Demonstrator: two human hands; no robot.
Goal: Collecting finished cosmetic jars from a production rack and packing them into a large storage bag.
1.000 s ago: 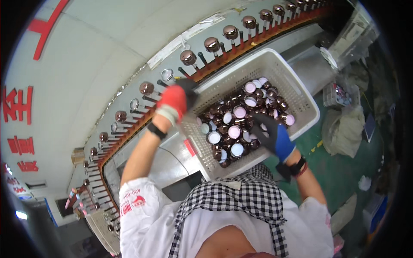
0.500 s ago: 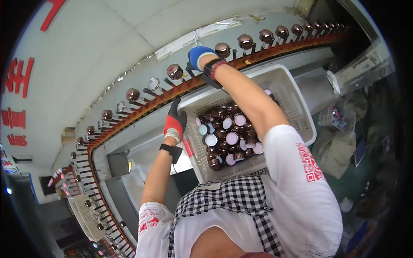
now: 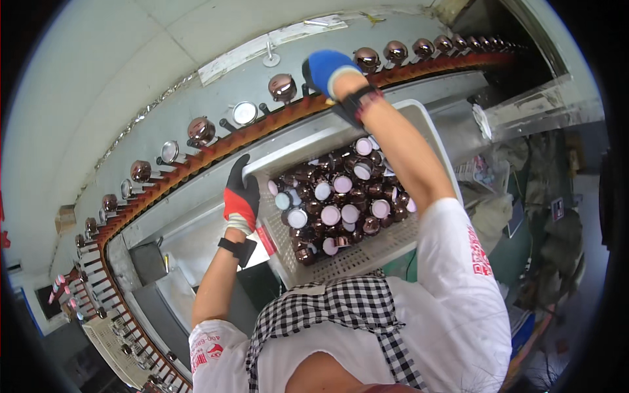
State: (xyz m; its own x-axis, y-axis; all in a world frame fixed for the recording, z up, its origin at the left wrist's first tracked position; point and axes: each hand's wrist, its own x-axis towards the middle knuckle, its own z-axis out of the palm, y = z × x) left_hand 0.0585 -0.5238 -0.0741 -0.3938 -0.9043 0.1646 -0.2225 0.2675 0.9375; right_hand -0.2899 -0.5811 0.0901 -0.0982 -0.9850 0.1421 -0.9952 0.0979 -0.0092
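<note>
My right hand (image 3: 327, 72), in a blue glove, reaches over the far side of the crate to the line of holders. Its fingers are blurred and hidden behind the glove's back, so what they hold cannot be made out. A shiny brown round piece (image 3: 282, 88) sits on a holder to its left, and another brown piece (image 3: 367, 59) to its right. My left hand (image 3: 242, 194), in a red and black glove, lies at the far left corner of the grey perforated crate (image 3: 272, 245), fingers stretched out. Inside it lie many brown round pieces (image 3: 312, 211), several showing pale pink or white faces.
A curved conveyor track (image 3: 239, 137) with upright holders runs around the far side and down the left. Among the brown pieces on it are silver-faced discs (image 3: 245, 113). A smaller basket (image 3: 490, 175) and crumpled cloth (image 3: 491, 219) are at the right.
The pieces on the track have shifted left. My right hand has moved right relative to the crate, while my left hand stays by the crate's corner. The whole view has shifted somewhat.
</note>
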